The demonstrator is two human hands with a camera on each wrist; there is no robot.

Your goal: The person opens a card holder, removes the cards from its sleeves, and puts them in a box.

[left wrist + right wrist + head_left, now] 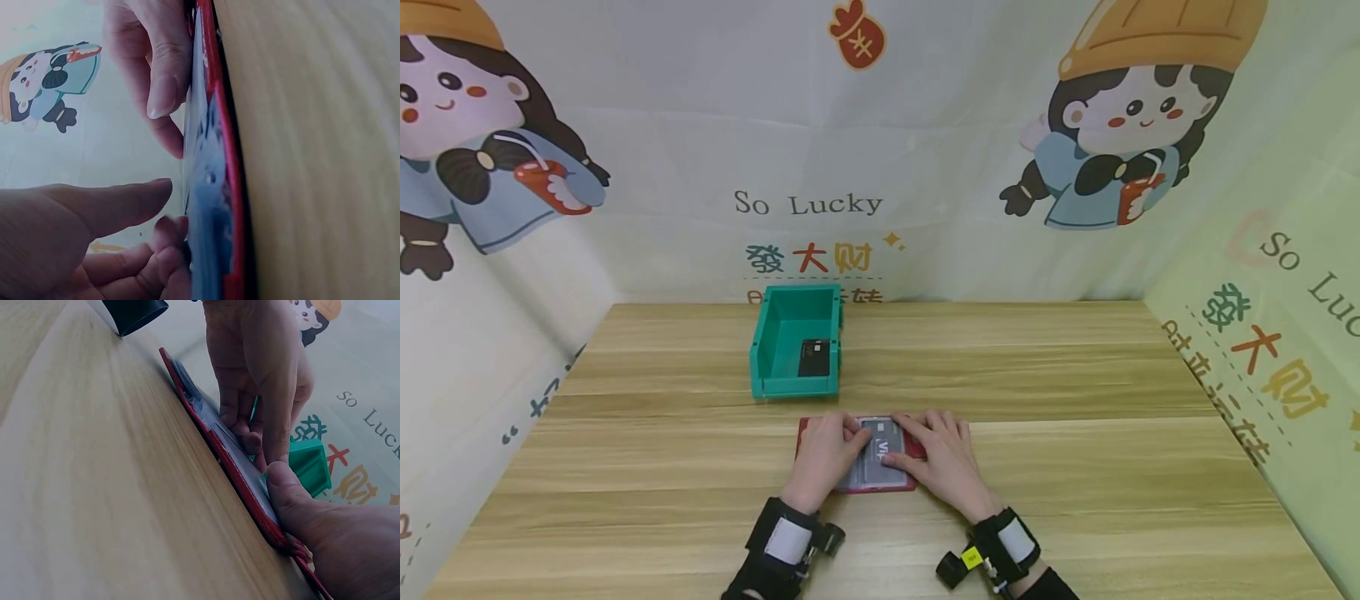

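A red card holder (917,448) with clear plastic sleeves lies open on the table, a grey card (872,475) with white "VIP"-like lettering showing in it. My left hand (826,454) bears on its left part, fingers curled at the sleeve and thumb reaching toward the card. From the right, my right hand (943,462) rests on the holder with fingers spread. Its thumb presses on the card's face and its index finger touches the far edge. In the right wrist view the red cover (234,469) lies edge-on, the right thumb (284,478) against the sleeve.
A teal open bin (795,387) stands behind the holder, slightly left, with a black card (815,358) inside. The wooden table (1037,367) meets a printed cloth backdrop (955,183) at the back and sides. Both wrists wear black straps with cameras.
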